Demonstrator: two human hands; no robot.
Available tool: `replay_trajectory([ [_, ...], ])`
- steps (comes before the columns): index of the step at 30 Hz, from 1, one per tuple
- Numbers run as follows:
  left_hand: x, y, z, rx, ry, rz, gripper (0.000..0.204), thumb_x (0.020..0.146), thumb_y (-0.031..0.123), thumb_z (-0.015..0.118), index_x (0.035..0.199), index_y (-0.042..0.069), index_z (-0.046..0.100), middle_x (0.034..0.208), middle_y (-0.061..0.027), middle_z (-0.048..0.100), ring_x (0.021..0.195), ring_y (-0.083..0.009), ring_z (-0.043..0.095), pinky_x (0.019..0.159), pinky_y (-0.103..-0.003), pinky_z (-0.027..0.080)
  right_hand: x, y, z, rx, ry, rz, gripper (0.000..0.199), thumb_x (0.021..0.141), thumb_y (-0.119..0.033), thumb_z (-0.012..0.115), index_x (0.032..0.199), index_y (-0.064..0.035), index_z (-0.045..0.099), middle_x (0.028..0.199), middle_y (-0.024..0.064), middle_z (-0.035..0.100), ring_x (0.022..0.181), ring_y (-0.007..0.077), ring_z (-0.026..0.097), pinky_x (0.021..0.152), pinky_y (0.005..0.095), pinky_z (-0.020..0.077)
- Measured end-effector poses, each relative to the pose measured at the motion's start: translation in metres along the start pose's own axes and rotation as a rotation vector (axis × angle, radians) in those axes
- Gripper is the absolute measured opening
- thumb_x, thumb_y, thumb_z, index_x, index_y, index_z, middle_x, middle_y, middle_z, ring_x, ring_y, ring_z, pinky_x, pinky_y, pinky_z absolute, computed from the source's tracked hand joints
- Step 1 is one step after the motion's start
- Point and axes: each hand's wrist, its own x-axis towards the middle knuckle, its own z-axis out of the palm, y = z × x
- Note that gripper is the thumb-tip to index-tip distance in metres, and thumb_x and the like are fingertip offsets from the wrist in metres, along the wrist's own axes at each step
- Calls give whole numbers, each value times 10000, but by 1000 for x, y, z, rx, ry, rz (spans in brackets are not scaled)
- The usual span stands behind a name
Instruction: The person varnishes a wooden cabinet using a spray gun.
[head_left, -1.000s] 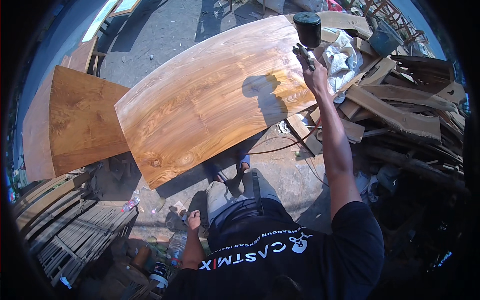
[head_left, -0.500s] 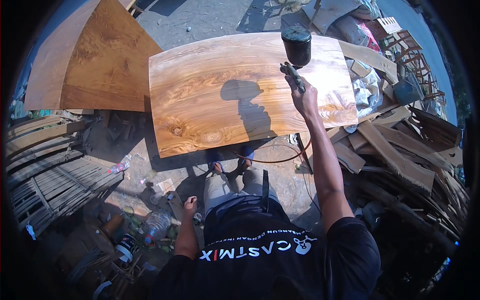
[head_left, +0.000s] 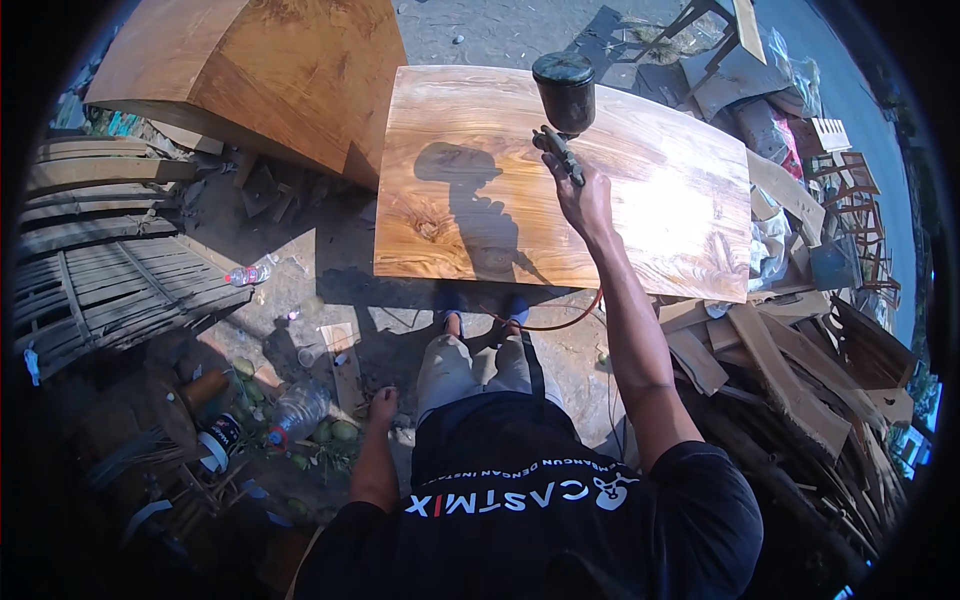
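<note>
My right hand (head_left: 588, 203) is wrapped round a spray gun (head_left: 559, 153) with a dark cup (head_left: 564, 97) on top. It is held over a broad wooden panel (head_left: 570, 240) with wavy grain. The panel shines with glare on its right half, and my shadow falls on its left half. A thin reddish hose (head_left: 562, 326) curves below the panel's near edge, close to my right forearm. Down at my left side hangs my left hand (head_left: 383, 404), its fingers curled, nothing visible in them.
A large brown wooden piece (head_left: 290, 80) stands at the far left, against the panel. Wood offcuts (head_left: 790, 380) are heaped at the right. Slatted wood (head_left: 130, 285) lies at the left. Plastic bottles, including a big clear one (head_left: 300, 408), litter the ground by my left hand.
My view has turned, so the panel sits further right in the picture and less tilted. The spray gun in my right hand has shifted left over the panel. My left hand still hangs down.
</note>
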Motion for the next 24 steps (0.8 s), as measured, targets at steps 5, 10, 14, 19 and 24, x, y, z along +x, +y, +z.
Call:
replay_trajectory([
  [5, -5, -5, 1, -32, -11, -50, 363, 942, 313, 620, 1186, 59, 705, 1007, -123, 752, 921, -228, 716, 842, -380, 549, -1, -41, 42, 34, -42, -36, 480, 957, -463, 682, 1041, 8, 713, 717, 272, 638, 699, 412, 634, 650, 480, 478],
  [10, -7, -24, -4, -24, 5, -38, 372, 951, 329, 633, 1187, 49, 700, 1022, -147, 748, 950, -257, 716, 870, -399, 544, 3, -75, 82, 94, -97, -73, 513, 940, -485, 688, 945, 28, 700, 733, 309, 643, 753, 493, 667, 659, 525, 484],
  [14, -6, -24, -6, 41, 34, -15, 365, 959, 321, 637, 1184, 41, 699, 1022, -156, 745, 943, -271, 718, 862, -402, 546, 6, -91, 116, 108, -100, -123, 521, 932, -477, 697, 922, 44, 684, 739, 329, 628, 762, 513, 655, 659, 535, 485],
  [19, 4, -51, -7, -108, 4, 16, 347, 998, 318, 617, 1182, 33, 687, 963, -108, 721, 834, -192, 696, 734, -353, 554, 4, -115, 138, 148, -112, -132, 544, 947, -498, 675, 875, 41, 681, 657, 270, 563, 586, 394, 559, 599, 480, 451],
  [24, 13, -66, -10, -164, -26, -2, 314, 1005, 282, 611, 1176, 29, 686, 962, -82, 710, 811, -164, 677, 689, -334, 547, 3, -119, 135, 155, -111, -70, 574, 946, -521, 665, 866, 46, 689, 667, 293, 590, 643, 458, 611, 623, 501, 474],
])
